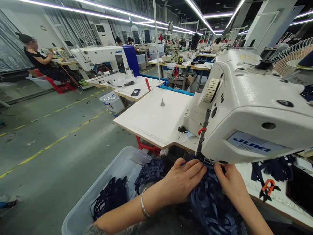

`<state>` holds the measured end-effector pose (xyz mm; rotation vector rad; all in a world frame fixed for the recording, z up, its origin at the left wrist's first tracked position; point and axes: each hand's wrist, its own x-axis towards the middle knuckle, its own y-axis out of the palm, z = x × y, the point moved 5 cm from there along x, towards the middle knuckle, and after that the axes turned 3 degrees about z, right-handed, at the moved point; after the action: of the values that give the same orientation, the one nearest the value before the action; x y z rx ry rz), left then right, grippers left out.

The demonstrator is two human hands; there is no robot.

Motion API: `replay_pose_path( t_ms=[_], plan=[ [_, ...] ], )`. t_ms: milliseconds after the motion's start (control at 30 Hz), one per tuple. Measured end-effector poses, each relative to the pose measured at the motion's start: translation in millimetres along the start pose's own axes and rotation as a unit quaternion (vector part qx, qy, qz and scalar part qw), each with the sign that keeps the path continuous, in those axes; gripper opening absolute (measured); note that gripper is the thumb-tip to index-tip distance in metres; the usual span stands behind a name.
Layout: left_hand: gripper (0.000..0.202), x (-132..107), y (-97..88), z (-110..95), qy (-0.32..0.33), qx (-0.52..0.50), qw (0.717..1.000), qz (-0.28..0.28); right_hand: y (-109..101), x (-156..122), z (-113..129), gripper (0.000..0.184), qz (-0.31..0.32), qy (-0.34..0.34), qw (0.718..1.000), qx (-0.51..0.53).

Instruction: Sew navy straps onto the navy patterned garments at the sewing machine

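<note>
My left hand (182,181) lies flat with fingers stretched out on dark navy lace fabric (210,202), pressing it toward the needle area of a white JUKI sewing machine (249,104). My right hand (228,182) sits just right of it, fingers curled and pinching the same fabric under the machine head. A silver bangle (144,204) circles my left wrist. The needle itself is hidden by the machine head and my fingers.
A clear plastic bin (85,209) with dark fabric pieces stands at lower left. The white table (156,120) extends left of the machine. Orange thread snips (267,187) lie at right. Another JUKI machine (105,62) and a seated person (40,62) are farther back.
</note>
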<state>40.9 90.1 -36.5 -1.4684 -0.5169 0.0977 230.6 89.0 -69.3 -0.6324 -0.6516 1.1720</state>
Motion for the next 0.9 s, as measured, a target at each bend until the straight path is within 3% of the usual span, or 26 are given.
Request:
replay_pose_path(
  t_ms=[300,500,567,667,800,900],
  plan=[
    [0.051,-2,5.3,-1,-0.003,0.018,1.000,-0.004,5,2,-5,0.030,0.000,0.002,1.000,0.019],
    [0.045,-3,15.6,3,-0.043,0.026,0.995,-0.081,1,1,-9,0.032,-0.009,0.000,0.998,0.069],
    [0.046,-1,16.6,4,-0.040,0.017,0.994,-0.104,-10,3,-27,0.036,-0.028,0.029,0.998,0.050],
    [0.046,1,14.1,4,-0.044,0.017,0.991,-0.124,-38,6,-73,0.037,-0.052,0.094,0.994,0.017],
    [0.048,1,11.8,2,-0.047,0.050,0.992,-0.102,-76,11,-145,0.022,-0.088,0.221,0.970,-0.054],
    [0.048,1,12.9,0,-0.047,0.081,0.992,-0.079,-86,16,-177,0.016,-0.089,0.271,0.956,-0.073]
  ],
)
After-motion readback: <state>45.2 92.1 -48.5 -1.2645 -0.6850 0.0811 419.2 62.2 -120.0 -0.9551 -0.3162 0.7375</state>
